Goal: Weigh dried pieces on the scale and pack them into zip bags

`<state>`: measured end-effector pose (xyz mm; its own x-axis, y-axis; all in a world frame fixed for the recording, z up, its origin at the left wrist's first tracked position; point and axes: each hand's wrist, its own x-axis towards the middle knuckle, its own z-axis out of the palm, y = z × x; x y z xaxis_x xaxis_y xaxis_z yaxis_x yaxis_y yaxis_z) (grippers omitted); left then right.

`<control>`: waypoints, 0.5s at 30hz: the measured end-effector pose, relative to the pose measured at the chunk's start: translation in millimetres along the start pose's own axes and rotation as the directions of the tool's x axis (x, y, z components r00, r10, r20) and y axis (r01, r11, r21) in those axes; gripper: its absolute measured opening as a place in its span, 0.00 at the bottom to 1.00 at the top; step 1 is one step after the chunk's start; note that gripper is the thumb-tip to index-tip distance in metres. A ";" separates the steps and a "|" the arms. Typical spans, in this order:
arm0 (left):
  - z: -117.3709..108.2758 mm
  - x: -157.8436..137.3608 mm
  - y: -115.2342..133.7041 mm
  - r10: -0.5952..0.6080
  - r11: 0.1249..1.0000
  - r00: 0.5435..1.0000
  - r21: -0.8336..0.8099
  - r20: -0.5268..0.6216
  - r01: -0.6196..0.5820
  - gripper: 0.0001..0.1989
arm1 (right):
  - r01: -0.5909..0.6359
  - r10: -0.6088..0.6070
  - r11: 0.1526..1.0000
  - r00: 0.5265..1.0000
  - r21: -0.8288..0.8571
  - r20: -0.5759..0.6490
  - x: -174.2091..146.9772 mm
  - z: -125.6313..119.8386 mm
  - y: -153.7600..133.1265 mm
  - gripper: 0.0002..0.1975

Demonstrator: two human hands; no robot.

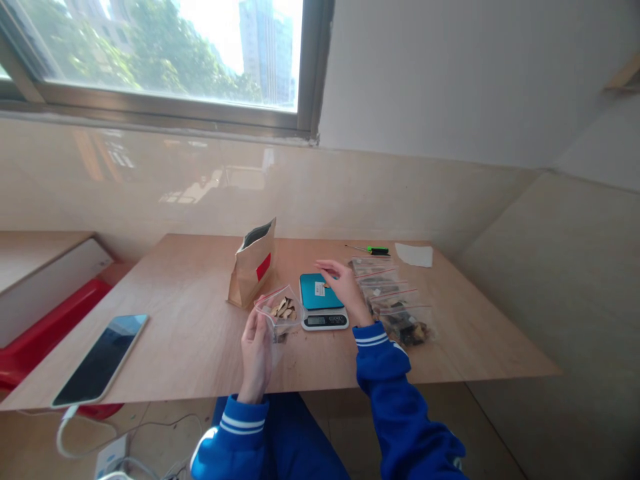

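My left hand (256,343) grips a clear zip bag (274,327) by its left side, fingers closed on the plastic. Inside its open mouth lie pale brown dried slices (284,309). Just right of the bag sits a kitchen scale (325,322) with a teal platform (309,291) and a white label. Over the platform's right side hovers my right hand (345,283), thumb and fingers pinched together. Whatever is between those fingertips is too small to make out. A small brownish bit shows below them, and I cannot tell if it rests on the scale.
Behind the bag stands an open kraft paper pouch (250,270) with a red label. Several filled zip bags (400,313) overlap at the right. Farther back lie a green-and-black screwdriver (377,251) and white paper (414,255). A phone (100,360) with a cable is at the left edge.
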<state>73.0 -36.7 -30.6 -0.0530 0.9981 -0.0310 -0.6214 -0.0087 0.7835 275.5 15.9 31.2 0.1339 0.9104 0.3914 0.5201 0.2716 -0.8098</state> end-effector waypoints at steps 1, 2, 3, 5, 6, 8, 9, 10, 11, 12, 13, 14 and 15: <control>0.8 -0.2 -0.5 -0.002 1.000 1.000 -0.001 0.002 0.002 0.24 | 0.012 -0.015 0.994 0.999 0.109 0.032 -2.5 1.4 -8.8 0.15; 2.0 -0.5 -1.0 -0.007 1.000 1.000 -0.004 0.007 0.007 0.24 | 0.023 -0.043 0.975 0.995 0.219 0.087 -5.4 3.0 -17.6 0.16; 3.4 -0.7 -1.6 -0.014 1.000 1.000 -0.009 0.013 0.014 0.24 | 0.035 -0.086 0.951 0.984 0.308 0.156 -8.1 4.8 -25.4 0.18; 6.2 -0.5 -2.3 -0.022 0.999 1.000 -0.025 0.012 0.023 0.24 | 0.066 -0.170 0.933 0.947 0.353 0.272 -11.6 7.9 -34.1 0.20; 7.1 -0.2 -2.0 -0.023 0.999 1.000 -0.031 0.010 0.023 0.24 | 0.088 -0.182 0.947 0.939 0.308 0.291 -12.1 9.0 -33.3 0.19; 7.2 1.1 0.0 -0.014 0.999 1.000 -0.035 0.000 0.014 0.24 | 0.088 -0.101 0.994 0.969 0.067 0.226 -11.0 9.8 -20.5 0.16; 6.6 1.7 1.8 -0.009 0.999 1.000 -0.031 -0.006 0.009 0.23 | 0.045 -0.032 0.995 0.988 -0.085 0.150 -10.1 9.6 -9.6 0.15; 5.5 2.3 4.0 -0.007 1.000 1.000 -0.025 -0.011 0.007 0.23 | -0.023 0.039 0.971 0.997 -0.236 0.063 -9.5 9.1 2.9 0.13; 4.3 2.7 6.4 -0.006 1.000 1.000 -0.018 -0.013 0.005 0.24 | -0.088 0.091 0.941 0.996 -0.326 -0.007 -9.4 8.7 15.9 0.12; 3.1 2.9 8.7 -0.002 1.000 1.000 -0.011 -0.017 0.001 0.24 | -0.142 0.129 0.912 0.990 -0.386 -0.058 -9.9 8.4 28.3 0.11; 1.9 2.8 10.8 0.004 1.000 1.000 -0.005 -0.021 -0.004 0.23 | -0.180 0.156 0.893 0.984 -0.413 -0.091 -10.9 8.3 39.2 0.09; 0.9 2.5 12.4 0.011 1.000 1.000 -0.001 -0.018 -0.011 0.23 | -0.203 0.173 0.884 0.979 -0.420 -0.108 -12.3 8.4 48.0 0.07; 0.1 2.0 13.5 0.015 1.000 1.000 0.002 -0.011 -0.015 0.23 | -0.219 0.185 0.876 0.975 -0.430 -0.120 -13.7 8.5 54.6 0.05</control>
<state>64.6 -34.8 -20.1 -0.0707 0.9972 -0.0261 -0.6187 -0.0233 0.7853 294.9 20.9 -22.1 0.3279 0.9010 0.2839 0.7891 -0.0960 -0.6067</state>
